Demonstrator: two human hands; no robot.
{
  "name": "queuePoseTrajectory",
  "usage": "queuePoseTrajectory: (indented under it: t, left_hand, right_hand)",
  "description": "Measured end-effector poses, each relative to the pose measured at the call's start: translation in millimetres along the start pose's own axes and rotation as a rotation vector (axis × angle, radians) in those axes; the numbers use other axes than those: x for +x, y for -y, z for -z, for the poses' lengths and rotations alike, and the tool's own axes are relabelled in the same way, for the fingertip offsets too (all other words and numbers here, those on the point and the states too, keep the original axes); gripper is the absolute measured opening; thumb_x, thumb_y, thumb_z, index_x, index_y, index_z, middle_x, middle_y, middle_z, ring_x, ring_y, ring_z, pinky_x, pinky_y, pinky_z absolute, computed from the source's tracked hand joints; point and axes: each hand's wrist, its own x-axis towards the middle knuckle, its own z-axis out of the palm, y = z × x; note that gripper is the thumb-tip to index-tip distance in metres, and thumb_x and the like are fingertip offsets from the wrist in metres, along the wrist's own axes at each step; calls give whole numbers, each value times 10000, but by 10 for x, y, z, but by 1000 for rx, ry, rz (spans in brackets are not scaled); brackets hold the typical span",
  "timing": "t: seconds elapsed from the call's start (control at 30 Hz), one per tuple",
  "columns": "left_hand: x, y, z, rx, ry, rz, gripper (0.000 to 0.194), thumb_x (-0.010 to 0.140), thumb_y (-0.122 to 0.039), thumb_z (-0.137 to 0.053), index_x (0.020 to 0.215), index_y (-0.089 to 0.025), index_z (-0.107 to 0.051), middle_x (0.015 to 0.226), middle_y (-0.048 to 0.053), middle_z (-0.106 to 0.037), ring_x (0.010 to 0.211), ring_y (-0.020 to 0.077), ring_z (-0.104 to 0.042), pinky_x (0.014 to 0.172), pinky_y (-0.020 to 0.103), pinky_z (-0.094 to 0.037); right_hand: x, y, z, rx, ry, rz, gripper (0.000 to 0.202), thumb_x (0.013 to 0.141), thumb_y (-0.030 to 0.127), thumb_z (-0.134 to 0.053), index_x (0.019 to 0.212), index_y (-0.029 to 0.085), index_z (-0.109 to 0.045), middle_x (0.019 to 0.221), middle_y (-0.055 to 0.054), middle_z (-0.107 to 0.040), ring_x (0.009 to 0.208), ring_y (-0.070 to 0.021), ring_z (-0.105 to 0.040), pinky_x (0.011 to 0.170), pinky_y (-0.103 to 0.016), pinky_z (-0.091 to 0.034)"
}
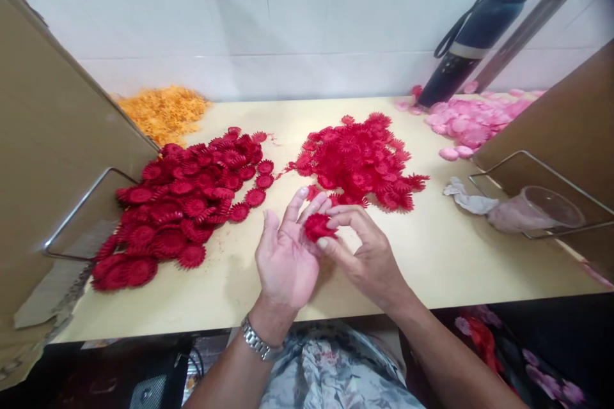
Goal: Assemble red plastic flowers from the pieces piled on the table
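Observation:
My left hand (290,263) is palm up with its fingers stretched out, a metal watch on the wrist. My right hand (373,255) pinches a red fringed flower piece (316,228) between thumb and fingers, right against the fingers of my left hand. Just beyond both hands lies a pile of flat, bright red fringed discs (357,156). To the left of my left hand is a larger heap of darker red, cupped fringed pieces (192,204), some of them stacked in rows. The underside of the held piece is hidden.
Yellow-orange pieces (163,112) lie at the back left, pink discs (470,118) at the back right. A dark blue bottle (472,45) leans on the wall. Cardboard panels (62,108) flank the table (432,262). A clear plastic cup (542,209) sits by a wire bracket on the right.

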Motion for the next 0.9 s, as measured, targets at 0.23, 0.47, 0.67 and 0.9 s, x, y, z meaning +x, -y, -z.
queuePoseTrajectory:
  t: [0.23,0.47,0.67,0.9]
  left_hand:
    - [-27,1,72,-10,88,11,614,871,-541,-258,1322,-150,-402,1269,149,-548,1118,235,-535,741,283,-466]
    - [-63,-11,71,21,189,-3,680,828,-640,-180,1344,-244,-378,1369,82,-461,1252,248,-395,834,345,-444]
    - [-52,-36,36,-36,239,7,725,772,-718,-138,1385,-347,-248,1432,38,-371,1330,225,-267,901,421,-414]
    - [-61,-87,18,-48,168,74,759,769,-719,-195,1401,-300,-233,1410,47,-406,1324,218,-287,995,397,-334]
  right_hand:
    - [14,28,65,165,92,-158,256,756,163,-617,993,219,-541,971,-33,-568,939,-182,-530,856,-343,-421]
    - [-2,-13,70,323,144,-251,332,759,188,-620,1077,240,-541,1099,-27,-572,961,-164,-541,857,-315,-444]
    - [57,19,114,550,-119,-285,239,784,188,-602,1013,238,-558,966,-18,-607,880,-148,-581,796,-291,-490]
    - [-5,175,106,355,-11,-203,263,779,188,-609,1030,250,-559,983,-21,-599,933,-178,-558,840,-339,-448]
